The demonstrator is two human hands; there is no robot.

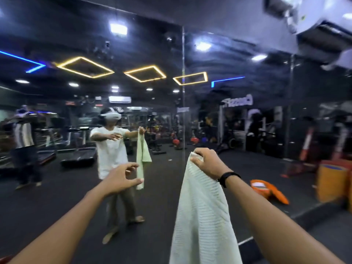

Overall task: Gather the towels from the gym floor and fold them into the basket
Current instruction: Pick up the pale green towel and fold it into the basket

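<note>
A: Where is the towel point(202, 212)?
B: It hangs from the right hand point(208, 163), which pinches its top corner, in front of the mirror wall point(182, 103).
A: And the left hand point(122, 177)?
B: Left of the towel, apart from it, fingers loosely curled, holding nothing. An orange bag point(268, 190) lies on the floor right of the towel.
</note>
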